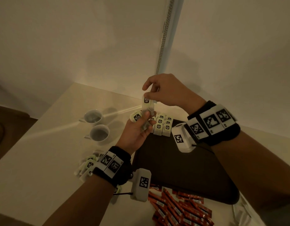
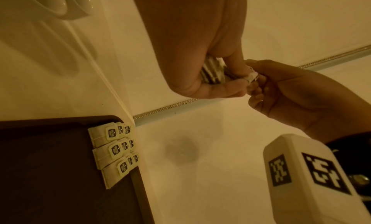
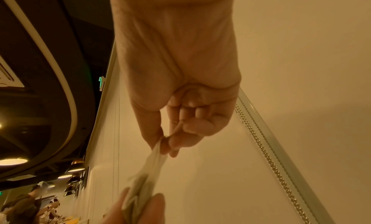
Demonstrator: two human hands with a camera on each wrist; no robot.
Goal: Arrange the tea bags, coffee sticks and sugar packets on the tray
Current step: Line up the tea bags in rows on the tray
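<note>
My left hand [image 1: 141,123] is raised above the far left corner of the dark tray [image 1: 181,165] and grips a small bunch of tea bags [image 1: 137,117]. My right hand [image 1: 150,93] pinches the top of one tea bag [image 1: 147,103] from that bunch and holds it upright. In the left wrist view the bunch [image 2: 212,71] sits between thumb and fingers. Several tea bags [image 1: 162,126] lie in neat rows at the tray's far left corner [image 2: 114,149]. Orange coffee sticks [image 1: 178,207] lie in a heap near the tray's front edge.
Two white cups [image 1: 98,126] stand on the table left of the tray. A loose pile of tea bags [image 1: 87,165] lies on the table under my left wrist. A wall rises just behind the table. The tray's middle is bare.
</note>
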